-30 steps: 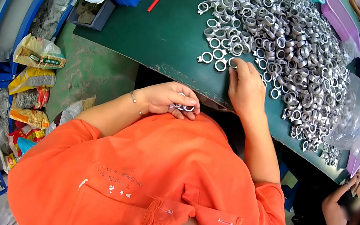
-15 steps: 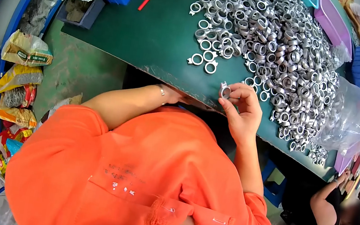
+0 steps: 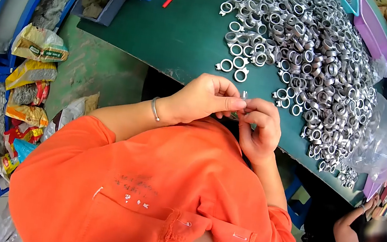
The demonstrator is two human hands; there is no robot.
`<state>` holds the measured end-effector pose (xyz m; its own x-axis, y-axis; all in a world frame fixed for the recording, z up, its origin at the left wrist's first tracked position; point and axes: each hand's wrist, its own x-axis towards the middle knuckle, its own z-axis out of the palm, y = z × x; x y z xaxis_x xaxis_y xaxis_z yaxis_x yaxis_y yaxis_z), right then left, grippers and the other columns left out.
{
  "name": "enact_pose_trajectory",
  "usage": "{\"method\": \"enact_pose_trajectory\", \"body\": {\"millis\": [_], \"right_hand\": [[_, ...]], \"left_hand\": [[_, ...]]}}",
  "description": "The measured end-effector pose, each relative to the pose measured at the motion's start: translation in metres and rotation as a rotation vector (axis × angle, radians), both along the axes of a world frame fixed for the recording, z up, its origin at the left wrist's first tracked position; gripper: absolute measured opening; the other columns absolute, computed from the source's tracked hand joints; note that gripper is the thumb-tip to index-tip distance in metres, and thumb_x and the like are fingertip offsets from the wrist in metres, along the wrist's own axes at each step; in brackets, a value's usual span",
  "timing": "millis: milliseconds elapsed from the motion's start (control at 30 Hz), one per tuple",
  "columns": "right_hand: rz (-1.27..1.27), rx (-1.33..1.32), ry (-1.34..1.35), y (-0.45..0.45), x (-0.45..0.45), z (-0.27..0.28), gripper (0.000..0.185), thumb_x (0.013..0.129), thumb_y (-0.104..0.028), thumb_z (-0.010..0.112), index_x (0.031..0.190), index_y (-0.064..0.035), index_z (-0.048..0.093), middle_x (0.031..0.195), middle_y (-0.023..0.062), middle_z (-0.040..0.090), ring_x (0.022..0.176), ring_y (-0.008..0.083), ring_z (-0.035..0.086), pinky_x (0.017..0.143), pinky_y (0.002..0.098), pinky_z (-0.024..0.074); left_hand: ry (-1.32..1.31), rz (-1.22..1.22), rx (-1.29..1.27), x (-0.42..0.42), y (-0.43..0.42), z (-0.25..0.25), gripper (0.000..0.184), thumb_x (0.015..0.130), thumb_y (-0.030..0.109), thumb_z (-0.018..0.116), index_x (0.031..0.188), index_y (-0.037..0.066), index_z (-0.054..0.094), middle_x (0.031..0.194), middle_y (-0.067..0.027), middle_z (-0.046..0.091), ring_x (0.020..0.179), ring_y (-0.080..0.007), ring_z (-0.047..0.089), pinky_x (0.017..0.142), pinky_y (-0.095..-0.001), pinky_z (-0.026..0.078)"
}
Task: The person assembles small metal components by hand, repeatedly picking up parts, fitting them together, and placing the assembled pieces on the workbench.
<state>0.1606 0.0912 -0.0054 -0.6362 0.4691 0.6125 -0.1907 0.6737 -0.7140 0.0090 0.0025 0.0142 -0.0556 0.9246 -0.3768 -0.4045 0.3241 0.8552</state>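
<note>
Both left hand [image 3: 199, 101] and right hand [image 3: 262, 135] have come together, fingertips pinching a mostly hidden metal ring [image 3: 244, 94], jointly handled.

We had silvery metal rings [image 3: 328, 71], many with small side lugs, heaped from upper centre to right of frame, tilted every way. We saw three rings [image 3: 241, 75] flat at its lower-left fringe. Metal piece [image 3: 244, 95] near centre: pinched, mostly hidden.
</note>
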Motion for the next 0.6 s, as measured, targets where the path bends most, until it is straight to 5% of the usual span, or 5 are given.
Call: {"method": "enact_pose_trajectory", "body": {"millis": [100,200,300,533,600], "right_hand": [[-0.02,0.027,-0.022,0.006,0.007,0.002,0.026,0.061,0.017,0.058,0.077,-0.0034,0.052,0.089,0.0127,0.059,0.077,0.0254,0.057,0.066,0.0304,0.0467],[-0.146,-0.032,-0.081,0.013,0.001,-0.001,0.024,0.065,0.015,0.053,0.081,-0.0019,0.054,0.088,0.0138,0.057,0.078,0.0288,0.055,0.07,0.033,0.0451],[-0.207,0.098,-0.305,0.023,-0.02,-0.007,0.02,0.072,0.003,0.06,0.091,-0.0022,0.058,0.095,0.0127,0.054,0.084,0.0303,0.052,0.073,0.0372,0.0429],[-0.282,0.303,-0.525,0.031,-0.024,-0.01,0.014,0.069,-0.011,0.069,0.075,-0.005,0.057,0.091,0.0081,0.053,0.082,0.0283,0.05,0.067,0.0388,0.038],[-0.233,0.231,-0.522,0.036,-0.014,-0.008,0.017,0.067,-0.006,0.069,0.079,-0.0032,0.057,0.092,0.0106,0.053,0.084,0.0297,0.05,0.071,0.0386,0.0398]], "left_hand": [[0.041,0.049,0.04,0.002,0.002,-0.01,0.011,0.081,0.01,0.066,0.085,0.001,0.062,0.08,0.0,0.059,0.066,-0.0045,0.052,0.056,-0.0184,0.043],[0.601,0.136,0.444,-0.001,0.0,-0.01,0.012,0.072,-0.002,0.07,0.079,0.0,0.06,0.079,-0.0045,0.057,0.07,-0.0099,0.054,0.058,-0.0222,0.044],[0.77,0.142,0.566,-0.003,0.0,-0.011,0.013,0.069,-0.002,0.07,0.076,0.0,0.06,0.083,-0.0064,0.057,0.068,-0.0145,0.054,0.058,-0.0246,0.044],[0.845,0.174,0.596,-0.008,-0.004,-0.007,0.012,0.071,-0.004,0.068,0.079,0.0,0.061,0.085,-0.0084,0.057,0.073,-0.0166,0.057,0.063,-0.0253,0.047],[0.45,0.174,0.471,-0.008,-0.006,-0.013,0.013,0.077,-0.003,0.063,0.09,0.0,0.06,0.089,-0.0094,0.059,0.081,-0.0159,0.059,0.07,-0.0255,0.05]]}}
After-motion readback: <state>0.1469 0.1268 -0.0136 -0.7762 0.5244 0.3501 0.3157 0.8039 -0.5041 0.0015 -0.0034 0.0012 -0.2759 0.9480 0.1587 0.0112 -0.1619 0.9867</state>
